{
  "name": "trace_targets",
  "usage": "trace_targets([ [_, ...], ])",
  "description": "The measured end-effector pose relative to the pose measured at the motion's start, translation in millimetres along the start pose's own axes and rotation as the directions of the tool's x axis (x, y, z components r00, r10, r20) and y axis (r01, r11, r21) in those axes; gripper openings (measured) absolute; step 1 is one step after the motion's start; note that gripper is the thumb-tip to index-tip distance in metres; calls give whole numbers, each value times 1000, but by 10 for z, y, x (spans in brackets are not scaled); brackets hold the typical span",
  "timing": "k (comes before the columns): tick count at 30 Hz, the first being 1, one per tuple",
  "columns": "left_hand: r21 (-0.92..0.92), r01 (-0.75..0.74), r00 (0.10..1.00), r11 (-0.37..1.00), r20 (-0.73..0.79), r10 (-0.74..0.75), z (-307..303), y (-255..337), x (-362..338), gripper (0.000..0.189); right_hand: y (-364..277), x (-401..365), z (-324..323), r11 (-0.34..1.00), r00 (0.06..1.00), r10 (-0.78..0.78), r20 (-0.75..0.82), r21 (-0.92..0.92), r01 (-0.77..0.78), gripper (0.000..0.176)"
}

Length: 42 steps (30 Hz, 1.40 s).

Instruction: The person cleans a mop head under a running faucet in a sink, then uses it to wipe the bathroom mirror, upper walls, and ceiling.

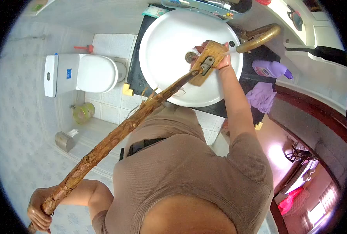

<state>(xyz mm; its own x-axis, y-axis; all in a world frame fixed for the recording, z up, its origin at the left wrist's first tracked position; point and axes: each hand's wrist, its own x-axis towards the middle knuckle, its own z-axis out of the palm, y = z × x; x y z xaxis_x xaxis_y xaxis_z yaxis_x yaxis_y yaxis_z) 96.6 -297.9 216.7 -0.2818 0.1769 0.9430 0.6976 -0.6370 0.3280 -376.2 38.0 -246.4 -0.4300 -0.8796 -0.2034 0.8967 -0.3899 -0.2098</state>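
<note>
A long rough wooden stick (115, 136) runs diagonally from the lower left to the white round sink (161, 43). My left hand (39, 210) is wrapped round its lower end. A flat wooden block (214, 50) with a metal bracket (207, 65) is joined to the upper end, over the basin. My right hand (225, 61) grips the block from behind; its fingers are partly hidden by the wood. Beside that hand, a thin stream of water falls from the brass-coloured faucet (259, 39). Loose strips of bark hang from the stick near the sink's edge.
A purple bottle (271, 69) and a purple cloth (261, 96) rest on the dark counter (136, 72) to the right. At the left are a white toilet (97, 73), a red-handled brush (85, 48) and a green roll-like item (83, 113). A mirror hangs at the right.
</note>
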Motion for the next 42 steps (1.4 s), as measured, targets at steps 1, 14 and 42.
trace_targets([
  [1,29,-4,999,1000,-32,5,43,-47,-5,26,-44,42,-52,999,979,37,199,28,-44,77],
  [14,505,572,165,647,-843,512,278,861,144,20,62,127,-499,949,952,-288,-102,-165,269,38],
  [42,355,-28,530,934,-787,315,-276,2766,-1701,20,42,-63,149,134,573,393,-719,-571,-810,53],
])
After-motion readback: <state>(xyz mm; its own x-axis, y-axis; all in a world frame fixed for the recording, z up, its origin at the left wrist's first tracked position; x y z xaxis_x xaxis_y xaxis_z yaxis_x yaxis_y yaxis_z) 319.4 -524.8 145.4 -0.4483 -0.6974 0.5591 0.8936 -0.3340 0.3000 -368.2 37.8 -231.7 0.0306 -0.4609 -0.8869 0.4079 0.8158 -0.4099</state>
